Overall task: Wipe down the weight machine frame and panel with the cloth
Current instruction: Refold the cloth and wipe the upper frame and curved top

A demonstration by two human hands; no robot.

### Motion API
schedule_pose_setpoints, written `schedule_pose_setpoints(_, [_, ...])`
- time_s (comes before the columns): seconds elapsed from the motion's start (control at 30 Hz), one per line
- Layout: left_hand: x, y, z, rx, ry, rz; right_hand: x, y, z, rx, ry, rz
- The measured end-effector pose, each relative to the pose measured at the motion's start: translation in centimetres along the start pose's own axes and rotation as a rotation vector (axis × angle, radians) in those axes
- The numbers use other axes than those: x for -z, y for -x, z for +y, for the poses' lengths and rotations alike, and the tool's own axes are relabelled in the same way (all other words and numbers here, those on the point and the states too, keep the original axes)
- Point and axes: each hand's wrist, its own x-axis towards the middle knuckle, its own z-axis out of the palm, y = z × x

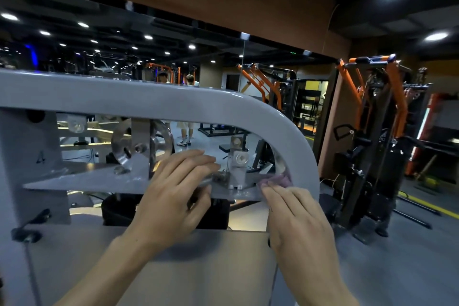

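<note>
My right hand (295, 216) presses the purple cloth (278, 180) onto the frame (295, 136) with straight fingers. At nine o'clock, my left hand (173, 196) rests flat, holding nothing, on the grey plate (99, 179).

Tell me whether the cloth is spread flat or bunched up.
Bunched: the cloth shows as a crumpled lump past the right hand fingertips.

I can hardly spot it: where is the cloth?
The purple cloth is right of centre, under the right hand's fingertips, pressed into the grey frame's inner corner.
</note>
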Motion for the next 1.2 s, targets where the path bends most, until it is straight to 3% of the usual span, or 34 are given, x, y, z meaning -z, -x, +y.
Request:
schedule_pose_setpoints(0.17, [0.1,-0.1,0.1,0.029,0.017,-0.017,0.9,0.2,-0.8,-0.006,0.086,-0.2])
schedule_pose_setpoints(0.33, [-0.1,-0.2,0.2,0.045,0.022,-0.013,1.9,-2.0,-1.7,-0.063,0.159,-0.549])
schedule_pose_setpoints(0.5, [-0.1,0.0,0.3,0.067,0.038,0.006,2.8,-6.7,-2.4,-0.117,0.054,-0.882])
schedule_pose_setpoints(0.83, [0.1,0.0,0.4,0.087,0.064,0.027,5.0,-5.7,-2.8,-0.128,0.025,-0.969])
schedule_pose_setpoints(1.03, [0.2,0.1,0.4,0.096,0.033,-0.014,1.5,-9.9,-2.1,-0.184,0.023,-1.17])
schedule_pose_setpoints(1.2, [0.1,0.1,0.4,0.11,0.011,-0.042,4.2,-7.1,-2.7,-0.088,0.025,-1.02])
